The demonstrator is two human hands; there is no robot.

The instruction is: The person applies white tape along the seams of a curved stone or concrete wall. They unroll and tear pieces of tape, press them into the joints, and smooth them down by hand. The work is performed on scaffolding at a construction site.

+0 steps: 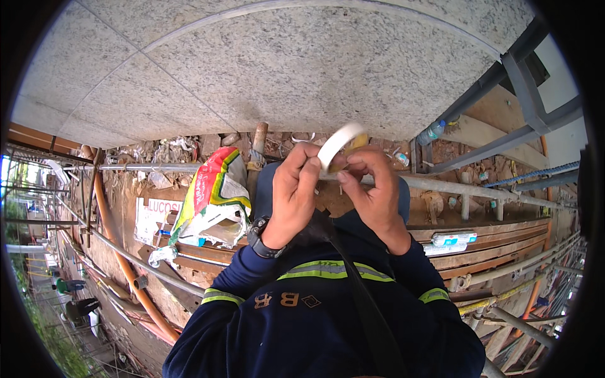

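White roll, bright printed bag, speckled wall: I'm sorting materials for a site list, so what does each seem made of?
White roll: probably paper or plastic tape, matte, from its smooth ring shape; blur hides more. Bright printed bag: likely thin plastic, somewhat glossy, judging by its creases and highlights. Speckled wall: stone-like, dull, with grey mottling; real stone or imitation, I can't tell.

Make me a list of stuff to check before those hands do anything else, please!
1. Left hand holding the white tape roll: ok.
2. Right hand up close to the roll: ok.
3. Loose tape end pinched by the right fingers: cannot tell, too small and blurry.
4. Gloves on: not ok, both hands are bare.
5. Watch strapped on the left wrist: ok.
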